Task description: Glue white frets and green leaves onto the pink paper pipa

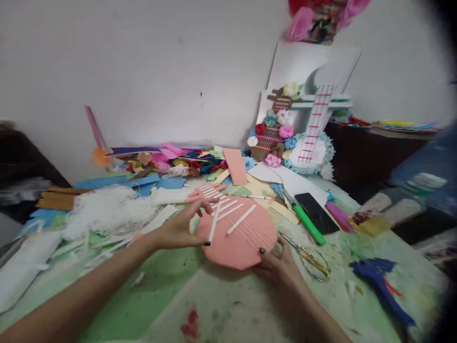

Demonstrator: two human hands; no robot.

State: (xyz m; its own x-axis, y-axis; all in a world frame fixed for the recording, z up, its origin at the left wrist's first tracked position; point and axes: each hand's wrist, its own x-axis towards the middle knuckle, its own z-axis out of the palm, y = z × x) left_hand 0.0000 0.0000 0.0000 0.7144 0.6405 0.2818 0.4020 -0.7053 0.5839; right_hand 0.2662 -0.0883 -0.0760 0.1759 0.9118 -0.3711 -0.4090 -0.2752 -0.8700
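A pink paper guitar (232,255) with a round body lies in front of me, its neck pointing away to the left. White strips cross the neck, another strip (242,220) lies on the body, and thin strings run lengthwise. My left hand (182,225) holds a loose white paper strip (214,222) over the body's left side, thumb at the lower end and fingers at the upper. Whether this strip touches the guitar I cannot tell. My right hand (282,267) grips the body's lower right edge, thumb on top and fingers partly hidden beneath.
Gold-handled scissors (314,261), a green cutter (309,224), a black phone (316,212) and a blue glue gun (382,283) lie on the right. Shredded white paper (107,209) heaps at left. Two decorated paper instruments, one a white guitar (314,128), lean against the wall.
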